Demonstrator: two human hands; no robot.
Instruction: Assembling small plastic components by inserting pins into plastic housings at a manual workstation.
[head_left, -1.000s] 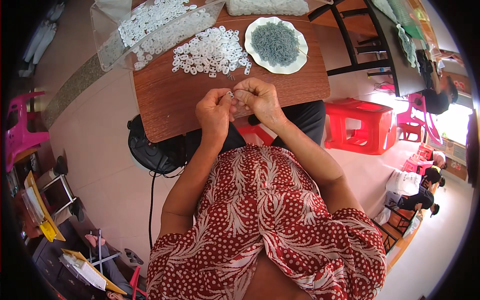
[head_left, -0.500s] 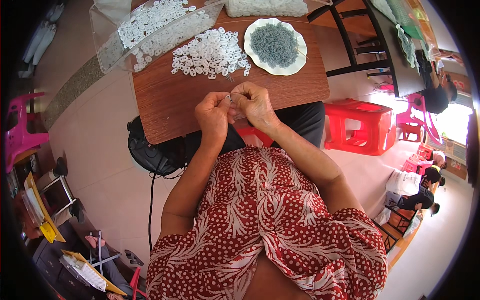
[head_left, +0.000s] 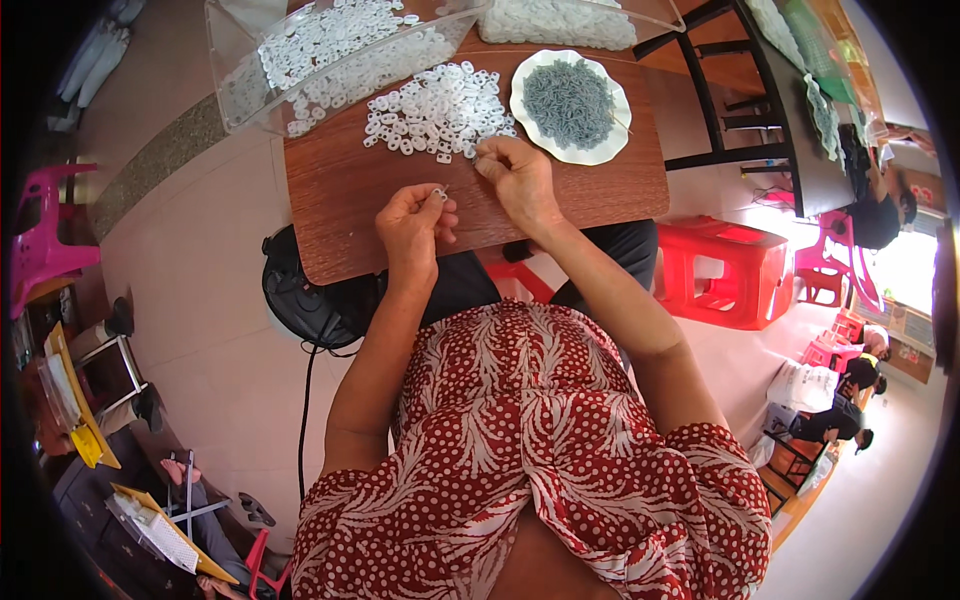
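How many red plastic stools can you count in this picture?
2. One large red plastic stool stands right of the brown wooden table; another shows partly beneath the table's near edge. Others may be hidden.

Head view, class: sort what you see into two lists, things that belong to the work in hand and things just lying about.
In the work:
left hand, pinching a small white piece
right hand, at the edge of the white pieces
white pieces
plate of grey bits
clear tray
table

Lying about:
red stool
pink chair
black fan
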